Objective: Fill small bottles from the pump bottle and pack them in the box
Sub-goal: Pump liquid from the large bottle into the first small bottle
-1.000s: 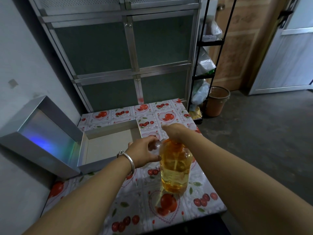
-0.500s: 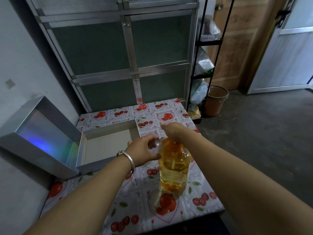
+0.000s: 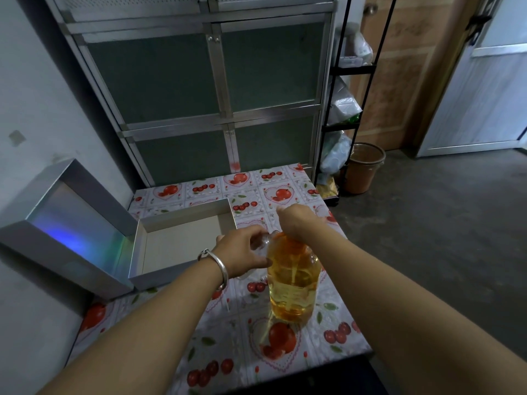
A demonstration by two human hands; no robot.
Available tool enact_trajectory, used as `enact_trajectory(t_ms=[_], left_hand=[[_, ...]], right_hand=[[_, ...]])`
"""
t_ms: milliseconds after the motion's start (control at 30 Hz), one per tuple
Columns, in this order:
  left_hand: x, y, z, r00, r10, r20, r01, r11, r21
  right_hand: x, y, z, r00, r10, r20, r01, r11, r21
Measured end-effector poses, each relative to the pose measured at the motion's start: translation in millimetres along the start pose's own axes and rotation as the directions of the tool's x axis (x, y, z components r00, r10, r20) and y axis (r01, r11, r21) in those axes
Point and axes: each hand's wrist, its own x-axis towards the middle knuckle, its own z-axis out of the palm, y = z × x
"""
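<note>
A clear pump bottle [image 3: 293,283] of yellow liquid with an orange top stands upright on the table. My right hand [image 3: 296,222] rests on its pump head from above, fingers bent over it. My left hand [image 3: 242,253] grips a small clear bottle [image 3: 263,240] held against the pump's neck; most of the small bottle is hidden by my fingers. Left of my hands lies the open silver box [image 3: 182,216], its inside bare. Its lid [image 3: 71,223] leans against the wall on the left.
The table [image 3: 285,192] wears a cloth printed with cherries and tomatoes and ends just right of the pump bottle. Behind it stands a metal cabinet [image 3: 199,81]. A black shelf rack [image 3: 348,95] and a brown bucket [image 3: 365,166] stand at the back right.
Both hands and the pump bottle keep the same pose. Only the camera has shifted slightly.
</note>
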Motion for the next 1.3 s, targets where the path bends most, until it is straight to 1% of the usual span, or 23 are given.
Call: enact_trajectory(t_ms=[100,133,233,267,333,467,533,633,667,700,767,867,1000,1033,1133,1200,1300], left_hand=[[-1.2,1.1,1.1,1.0,0.008,0.001,-0.008,1.0,0.015],[-1.8,1.1,1.2,1.0,0.007,0.004,-0.007,1.0,0.018],[-2.8,-0.4,-0.8,1.0,0.004,-0.011,-0.004,1.0,0.017],[-2.5,-0.2,-1.6,1.0,0.01,-0.012,-0.009,1.0,0.016],[-0.9,0.1,-2.3,1.0,0.016,-0.01,-0.015,1.0,0.017],[-2.8,1.1,-0.1,1.0,0.014,0.004,-0.014,1.0,0.021],[-3.1,1.3,0.0,1.0,0.01,0.011,-0.01,1.0,0.025],[-3.0,2.5,-2.2,1.0,0.005,0.001,-0.005,1.0,0.012],[-2.5,3.0,-2.9,1.0,0.009,0.001,-0.009,1.0,0.012],[-1.4,3.4,-3.3,1.0,0.012,0.003,-0.012,1.0,0.016],[-0.8,3.3,-2.7,1.0,0.018,0.013,-0.019,1.0,0.024],[-1.6,2.4,-1.3,1.0,0.016,0.015,-0.017,0.999,0.027],[-1.8,2.2,-1.1,1.0,0.023,0.002,-0.023,1.0,0.017],[-1.6,2.6,-1.7,1.0,0.025,-0.001,-0.025,1.0,0.015],[0.7,1.8,-2.4,1.0,0.016,0.01,-0.016,1.0,0.015],[0.5,1.3,-1.5,1.0,0.01,0.021,-0.011,1.0,0.029],[-0.3,1.9,-0.6,1.0,0.012,0.025,-0.012,1.0,0.024]], right_hand=[[5.1,1.2,2.8,1.0,0.018,-0.011,-0.018,1.0,-0.014],[3.8,1.7,0.0,1.0,0.012,0.003,-0.013,1.0,0.011],[-4.9,-0.3,-7.7,0.994,-0.005,0.107,-0.011,0.989,0.15],[-3.2,-1.5,-7.2,0.995,0.0,0.098,-0.014,0.99,0.137],[1.7,-0.9,-1.8,1.0,0.015,0.016,-0.017,0.997,0.077],[6.0,2.6,4.9,0.997,0.061,-0.036,-0.06,0.998,0.034],[3.2,0.6,2.8,0.998,0.055,0.003,-0.055,0.997,0.05],[2.5,-1.2,-2.8,0.996,0.023,0.089,-0.037,0.987,0.158],[2.2,-1.6,-3.1,0.996,0.026,0.089,-0.041,0.985,0.167],[1.7,-2.8,-2.6,0.997,0.038,0.059,-0.048,0.985,0.164],[2.6,0.6,2.2,0.998,0.056,-0.015,-0.055,0.995,0.087],[5.7,2.7,3.4,0.997,0.064,-0.048,-0.062,0.997,0.056],[-0.4,-0.4,-7.0,0.994,-0.008,0.113,-0.006,0.992,0.125],[0.7,0.5,-7.9,0.993,-0.021,0.119,0.006,0.992,0.125],[5.0,2.9,-3.3,1.0,-0.007,0.015,0.007,1.0,0.014],[6.4,4.1,2.1,0.999,0.021,-0.026,-0.021,1.0,-0.006],[7.5,1.0,2.2,0.999,0.045,0.004,-0.045,0.998,0.046]])
